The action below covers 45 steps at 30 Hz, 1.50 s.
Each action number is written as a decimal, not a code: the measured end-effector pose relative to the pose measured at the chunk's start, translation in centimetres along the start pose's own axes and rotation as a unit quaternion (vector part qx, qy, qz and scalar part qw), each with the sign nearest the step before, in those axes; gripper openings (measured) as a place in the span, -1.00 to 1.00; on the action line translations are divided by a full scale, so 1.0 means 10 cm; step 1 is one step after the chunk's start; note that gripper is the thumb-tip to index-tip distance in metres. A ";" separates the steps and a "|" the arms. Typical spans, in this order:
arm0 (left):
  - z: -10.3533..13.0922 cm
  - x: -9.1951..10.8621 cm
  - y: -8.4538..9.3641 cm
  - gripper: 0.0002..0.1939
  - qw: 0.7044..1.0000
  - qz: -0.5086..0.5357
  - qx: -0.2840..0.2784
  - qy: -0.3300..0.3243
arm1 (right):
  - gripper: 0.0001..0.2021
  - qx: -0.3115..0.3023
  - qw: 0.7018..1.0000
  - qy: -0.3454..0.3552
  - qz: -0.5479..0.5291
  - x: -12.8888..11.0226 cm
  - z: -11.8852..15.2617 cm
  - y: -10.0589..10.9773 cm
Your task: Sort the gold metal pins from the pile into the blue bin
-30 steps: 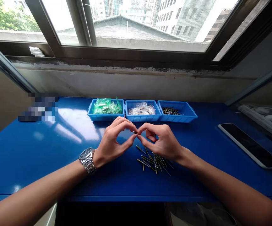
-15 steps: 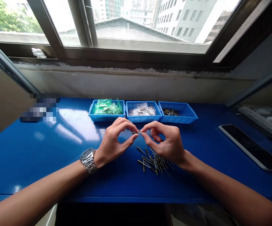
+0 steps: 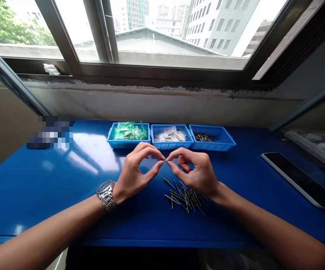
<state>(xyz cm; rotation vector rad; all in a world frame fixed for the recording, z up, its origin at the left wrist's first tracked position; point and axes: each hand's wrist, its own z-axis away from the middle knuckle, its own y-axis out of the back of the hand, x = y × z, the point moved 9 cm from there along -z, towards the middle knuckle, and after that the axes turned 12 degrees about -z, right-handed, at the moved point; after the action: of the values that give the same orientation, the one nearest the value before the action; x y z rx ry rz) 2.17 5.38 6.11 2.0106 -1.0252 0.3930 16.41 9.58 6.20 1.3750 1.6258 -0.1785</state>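
My left hand (image 3: 138,167), with a metal watch (image 3: 106,194) on the wrist, pinches one end of a small blind rivet (image 3: 161,160) between thumb and forefinger. My right hand (image 3: 194,168) pinches the opposite end, so the rivet lies roughly level between both sets of fingertips. Beneath the right hand is a loose pile of rivets (image 3: 186,197) with silver pins and dark, brassy bodies, partly covered by that hand.
Behind my hands stand three blue bins: one with green plastic packets (image 3: 130,132), one with clear packets (image 3: 170,134), one with dark rivets (image 3: 204,137). A phone (image 3: 300,178) lies at the right of the blue table (image 3: 75,221). A blurred-out item (image 3: 51,132) is far left.
The view has tilted up slightly, so the bins and table sit lower in the picture. My right fingertips are slightly nearer the left ones; both hands keep their pinch on the rivet.
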 end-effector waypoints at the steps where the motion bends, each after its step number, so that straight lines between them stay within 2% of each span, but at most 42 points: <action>1: 0.00 0.01 0.01 -0.95 1.000 0.000 0.002 -0.004 | -0.91 -0.011 1.000 -0.007 -0.006 0.02 0.00 -0.03; 7: 0.01 0.05 0.01 -0.95 1.000 -0.001 0.002 -0.024 | -0.89 -0.051 0.998 -0.016 -0.027 0.07 0.01 -0.15; 10: 0.00 0.05 0.01 -0.96 1.000 -0.004 0.005 -0.021 | -0.90 -0.039 0.999 -0.009 -0.020 0.05 0.01 -0.12; 17: 0.00 0.01 0.00 -0.97 1.000 -0.006 -0.004 -0.005 | -0.95 0.045 0.998 0.038 0.004 -0.08 0.04 0.05; 25: 0.02 0.06 -0.13 -0.94 0.998 0.001 -0.060 -0.032 | -0.97 0.022 0.996 0.085 -0.002 -0.19 0.07 -0.02; 32: -0.01 0.02 -0.02 -0.97 1.000 -0.007 -0.014 -0.008 | -0.95 0.048 0.997 0.060 0.012 -0.14 0.04 0.06; 35: -0.01 0.01 0.02 -0.97 1.000 -0.004 0.001 -0.004 | -0.95 0.035 0.999 0.036 0.008 -0.08 0.03 0.04; 41: 0.00 0.06 0.00 -0.94 1.000 0.002 0.001 -0.023 | -0.91 -0.049 0.999 -0.004 -0.021 0.05 0.02 -0.13; 45: 0.00 0.06 0.00 -0.94 1.000 0.006 -0.001 -0.024 | -0.90 -0.047 0.999 -0.003 -0.018 0.06 0.02 -0.13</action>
<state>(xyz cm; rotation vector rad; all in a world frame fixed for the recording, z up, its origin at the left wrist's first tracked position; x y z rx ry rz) 2.53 5.10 6.51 2.0216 -1.0665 0.3511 15.52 9.42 5.15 1.2728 1.6348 -0.1265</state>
